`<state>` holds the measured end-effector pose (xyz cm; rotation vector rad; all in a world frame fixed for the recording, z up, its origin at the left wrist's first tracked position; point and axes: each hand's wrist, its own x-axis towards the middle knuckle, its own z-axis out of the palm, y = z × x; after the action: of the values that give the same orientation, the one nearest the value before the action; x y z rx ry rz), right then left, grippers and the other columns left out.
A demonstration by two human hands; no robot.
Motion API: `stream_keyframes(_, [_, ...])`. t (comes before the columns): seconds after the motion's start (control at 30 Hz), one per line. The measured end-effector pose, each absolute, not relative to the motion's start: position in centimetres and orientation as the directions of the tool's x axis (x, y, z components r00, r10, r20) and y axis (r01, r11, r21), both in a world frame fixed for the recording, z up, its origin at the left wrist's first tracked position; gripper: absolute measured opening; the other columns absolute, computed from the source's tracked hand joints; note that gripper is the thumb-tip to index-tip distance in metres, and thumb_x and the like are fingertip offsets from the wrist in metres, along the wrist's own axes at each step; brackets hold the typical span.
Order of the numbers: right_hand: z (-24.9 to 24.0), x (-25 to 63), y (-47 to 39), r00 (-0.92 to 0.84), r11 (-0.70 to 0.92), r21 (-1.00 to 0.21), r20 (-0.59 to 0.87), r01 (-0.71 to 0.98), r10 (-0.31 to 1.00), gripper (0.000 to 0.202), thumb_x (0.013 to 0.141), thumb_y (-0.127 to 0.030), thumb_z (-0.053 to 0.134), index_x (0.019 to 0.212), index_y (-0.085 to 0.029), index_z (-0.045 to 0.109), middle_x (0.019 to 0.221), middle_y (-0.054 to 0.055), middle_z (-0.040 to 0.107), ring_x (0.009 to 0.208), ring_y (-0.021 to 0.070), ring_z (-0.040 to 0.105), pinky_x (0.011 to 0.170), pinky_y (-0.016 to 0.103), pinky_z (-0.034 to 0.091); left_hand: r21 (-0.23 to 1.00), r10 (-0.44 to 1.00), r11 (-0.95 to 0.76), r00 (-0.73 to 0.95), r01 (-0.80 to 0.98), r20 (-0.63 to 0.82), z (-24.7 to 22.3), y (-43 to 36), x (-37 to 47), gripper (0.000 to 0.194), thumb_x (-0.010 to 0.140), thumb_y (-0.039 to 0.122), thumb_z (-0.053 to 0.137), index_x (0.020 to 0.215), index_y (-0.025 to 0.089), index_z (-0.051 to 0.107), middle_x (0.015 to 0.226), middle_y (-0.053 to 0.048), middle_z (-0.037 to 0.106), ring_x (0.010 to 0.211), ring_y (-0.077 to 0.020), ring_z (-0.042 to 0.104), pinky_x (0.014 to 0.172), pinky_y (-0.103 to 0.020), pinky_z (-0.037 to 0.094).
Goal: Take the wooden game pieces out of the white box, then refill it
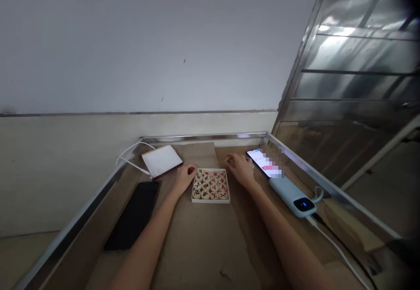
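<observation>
A shallow white box point(210, 201) holds rows of round wooden xiangqi pieces point(205, 186), with black characters on the left and red ones on the right. At its upper left corner is my left hand point(185, 178), fingers curled and their tips against the box edge. Just past the box's upper right corner, my right hand point(242, 168) bends its fingers down over a loose xiangqi piece point(229, 161) with a dark character. The fingertips touch that piece, and the palm hides part of the cardboard beneath.
Cardboard point(200, 242) lines the metal-rimmed table. On the left lie a black phone point(134, 215) and a white-topped box point(163, 162) beside a white cable. To the right are a lit phone point(264, 162) and a light blue power bank point(292, 196) with cables. A wall stands behind.
</observation>
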<state>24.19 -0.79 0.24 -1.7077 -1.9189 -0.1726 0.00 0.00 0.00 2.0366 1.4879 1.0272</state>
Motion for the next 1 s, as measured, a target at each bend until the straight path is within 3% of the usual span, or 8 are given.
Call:
stream_keyframes(0.2, [0.6,25.4,-1.9,-0.045,0.092,-0.069,0.505,0.993,0.862,0.024,0.089,-0.021,0.041,0.090,-0.019,0.065,0.103,0.010,0.064,0.102,0.0254,0.046,0.090,0.045,0.023,0.709,0.931,-0.355,0.157,0.610,0.331,0.1,-0.2,0.0,0.018,0.074,0.019,0.051,0.079,0.014,0.068,0.078,-0.005,0.070,0.070,-0.0162,0.061,0.068,-0.026,0.046])
stream_keyframes(0.37, [1.8,25.1,-2.3,-0.006,0.073,-0.117,0.492,0.990,0.871,0.027,0.086,-0.018,0.043,0.098,-0.022,0.067,0.119,0.011,0.057,0.110,0.0290,0.042,0.090,0.047,0.026,0.698,0.934,-0.347,0.160,0.627,0.321,0.3,-0.5,0.1,0.017,0.074,0.018,0.052,0.078,0.014,0.068,0.077,-0.005,0.070,0.070,-0.0164,0.062,0.068,-0.025,0.046])
stream_keyframes(0.43, [2.3,24.1,-2.4,-0.112,0.216,-0.196,0.438,0.956,0.892,0.029,0.085,-0.019,0.046,0.107,-0.024,0.065,0.121,0.008,0.056,0.109,0.0255,0.045,0.090,0.041,0.031,0.690,0.933,-0.348,0.160,0.634,0.323,0.3,-0.5,0.1,0.017,0.074,0.018,0.052,0.079,0.014,0.068,0.077,-0.005,0.070,0.071,-0.0164,0.062,0.068,-0.025,0.045])
stream_keyframes(0.53, [2.6,21.8,-3.1,-0.442,0.528,-0.331,0.303,0.782,0.844,0.029,0.084,-0.024,0.051,0.111,-0.027,0.063,0.117,0.003,0.059,0.105,0.0189,0.051,0.088,0.032,0.035,0.688,0.930,-0.354,0.163,0.634,0.329,0.2,-0.3,0.1,0.018,0.075,0.018,0.052,0.080,0.014,0.068,0.078,-0.006,0.070,0.071,-0.0166,0.062,0.069,-0.025,0.045])
stream_keyframes(0.6, [2.5,20.3,-3.8,-0.545,0.602,-0.378,0.257,0.703,0.798,0.031,0.083,-0.025,0.053,0.113,-0.029,0.061,0.117,0.001,0.060,0.107,0.0180,0.051,0.088,0.031,0.034,0.687,0.931,-0.354,0.166,0.634,0.327,0.2,-0.3,0.2,0.018,0.075,0.018,0.052,0.080,0.013,0.068,0.077,-0.006,0.070,0.071,-0.0168,0.062,0.069,-0.026,0.045])
stream_keyframes(0.7, [2.3,19.1,-4.7,-0.512,0.581,-0.342,0.275,0.739,0.813,0.030,0.083,-0.023,0.054,0.112,-0.028,0.060,0.115,0.003,0.061,0.108,0.0183,0.051,0.088,0.033,0.031,0.684,0.933,-0.348,0.162,0.641,0.322,0.3,-0.3,0.2,0.018,0.075,0.018,0.051,0.080,0.013,0.068,0.078,-0.006,0.070,0.072,-0.0169,0.062,0.070,-0.026,0.046])
stream_keyframes(0.83, [2.7,19.9,-4.4,-0.411,0.515,-0.305,0.344,0.801,0.844,0.020,0.083,-0.034,0.057,0.101,-0.026,0.063,0.105,0.002,0.065,0.102,0.0194,0.052,0.087,0.035,0.028,0.683,0.931,-0.351,0.163,0.640,0.326,0.4,-0.4,0.3,0.018,0.075,0.017,0.051,0.080,0.013,0.068,0.079,-0.007,0.070,0.072,-0.0172,0.062,0.070,-0.027,0.045])
stream_keyframes(1.0, [2.8,23.0,-3.1,-0.142,0.259,-0.278,0.380,0.925,0.914,0.019,0.083,-0.033,0.056,0.098,-0.024,0.063,0.102,0.004,0.065,0.101,0.0228,0.050,0.084,0.037,0.026,0.695,0.936,-0.340,0.160,0.633,0.312,0.3,-0.4,0.2,0.018,0.074,0.017,0.051,0.080,0.014,0.068,0.079,-0.006,0.070,0.072,-0.0171,0.062,0.069,-0.026,0.045])
